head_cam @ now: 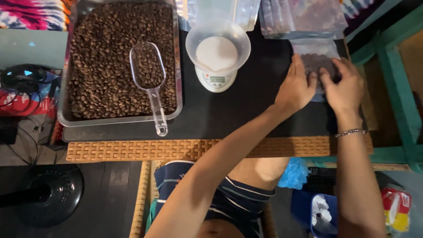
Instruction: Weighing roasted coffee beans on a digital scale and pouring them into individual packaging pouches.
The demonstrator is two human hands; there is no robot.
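In the head view, a clear bag holding coffee beans is seen lying flat on the black table, at its far right, just below a stack of empty clear bags. The left hand is laid on the bag's left part, fingers spread and pressed down rather than curled round anything; the right hand is laid on its right part in the same way, a bracelet being worn at that wrist. The bag is thus held down between both palms, and its upper edge is left bare above the fingers. Whether that edge is sealed cannot be told. To the left, well apart from the hands, a white scale is set with a clear bowl on it, and the bowl appears to be empty. Further left, a tray is filled with beans, and a clear scoop is rested on them, its handle hanging over the near rim. The step in hand is judged to be the flattening or closing of a filled bag. For the next move, an even press along the top edge would be called for, with the beans kept below the seam so that none are caught in it.
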